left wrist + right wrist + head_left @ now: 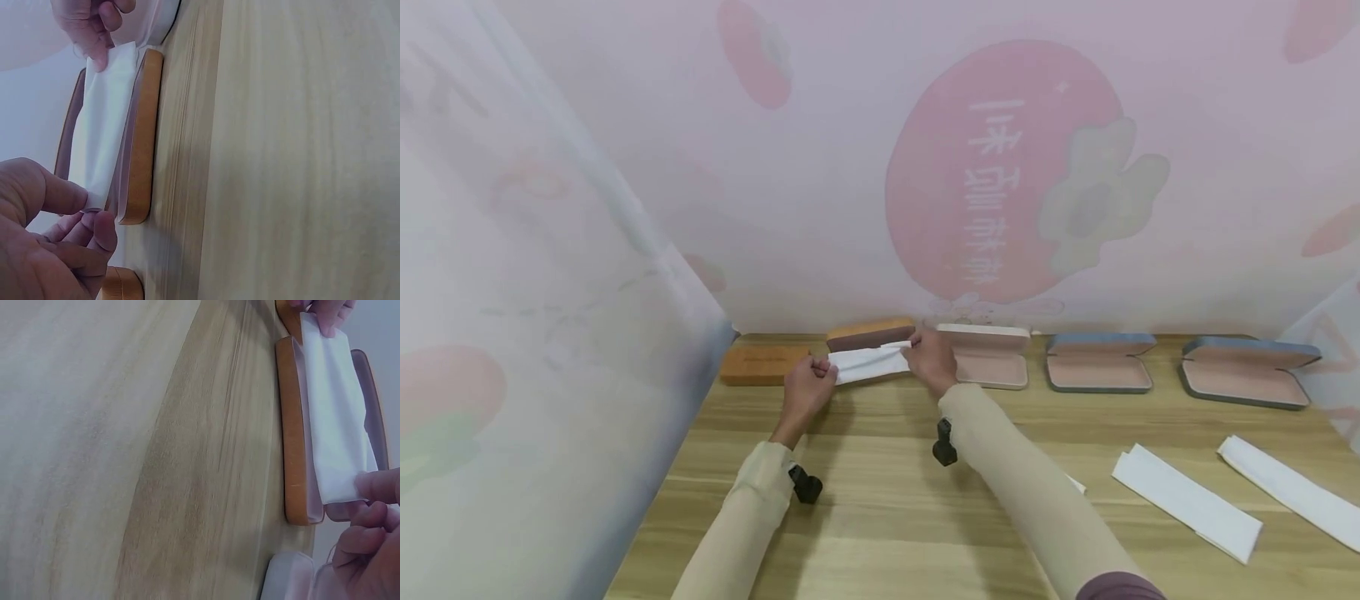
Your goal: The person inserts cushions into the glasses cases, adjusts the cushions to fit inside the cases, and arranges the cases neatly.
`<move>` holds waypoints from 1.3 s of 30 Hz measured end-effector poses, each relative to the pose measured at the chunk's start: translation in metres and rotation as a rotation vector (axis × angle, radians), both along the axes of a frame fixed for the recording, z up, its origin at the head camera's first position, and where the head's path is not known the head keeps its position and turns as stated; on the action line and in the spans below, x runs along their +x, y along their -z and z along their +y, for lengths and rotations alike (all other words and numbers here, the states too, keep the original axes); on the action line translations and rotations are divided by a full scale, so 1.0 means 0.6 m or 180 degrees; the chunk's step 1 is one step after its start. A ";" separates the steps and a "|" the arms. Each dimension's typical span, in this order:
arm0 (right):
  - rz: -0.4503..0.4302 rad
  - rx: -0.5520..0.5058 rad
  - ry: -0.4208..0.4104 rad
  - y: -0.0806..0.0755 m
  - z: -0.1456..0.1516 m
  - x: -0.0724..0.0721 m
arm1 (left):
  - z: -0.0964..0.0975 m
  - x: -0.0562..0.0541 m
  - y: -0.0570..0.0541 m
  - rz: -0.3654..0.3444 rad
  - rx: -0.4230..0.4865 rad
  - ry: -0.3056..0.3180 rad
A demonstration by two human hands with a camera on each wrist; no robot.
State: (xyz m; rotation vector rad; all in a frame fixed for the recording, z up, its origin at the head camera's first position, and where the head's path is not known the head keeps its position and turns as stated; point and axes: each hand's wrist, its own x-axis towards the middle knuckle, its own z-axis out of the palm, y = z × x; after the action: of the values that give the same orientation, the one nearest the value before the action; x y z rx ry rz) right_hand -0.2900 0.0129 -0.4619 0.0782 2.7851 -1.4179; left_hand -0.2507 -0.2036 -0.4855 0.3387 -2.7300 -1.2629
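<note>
A folded white cloth (869,363) is stretched between both hands over an orange-brown glasses case (871,335) whose lid stands up. My left hand (808,387) pinches the cloth's left end between thumb and fingers. At the other end, my right hand (932,362) pinches it the same way. In the left wrist view the cloth (106,119) overlaps the case's opening, and the case's front wall (142,137) shows below it. The right wrist view has the cloth (334,412) just above the pale lining, partly hiding it.
A closed orange case (760,365) lies to the left. Toward the right stand an open white case (1000,369) and two open blue-grey cases (1099,373), (1243,382) along the wall. More folded white cloths (1187,502) lie on the wooden table (880,533) at the right.
</note>
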 end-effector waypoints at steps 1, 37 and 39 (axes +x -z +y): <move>-0.0016 0.0023 0.0034 0.000 -0.002 -0.001 | 0.000 -0.002 0.000 -0.0011 0.0003 -0.0003; 0.0094 0.0348 0.0156 0.032 -0.017 -0.030 | 0.017 -0.039 0.026 0.0061 -0.0036 0.0011; 0.0059 0.0388 0.0135 0.030 -0.015 -0.029 | 0.017 -0.038 0.025 0.0067 -0.0080 0.0063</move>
State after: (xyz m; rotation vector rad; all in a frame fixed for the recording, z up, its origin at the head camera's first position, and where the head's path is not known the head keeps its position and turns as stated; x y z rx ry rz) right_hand -0.3072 0.0036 -0.4800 0.1272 2.8996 -1.2622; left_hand -0.2737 -0.1933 -0.5007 0.2948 -2.7357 -1.2286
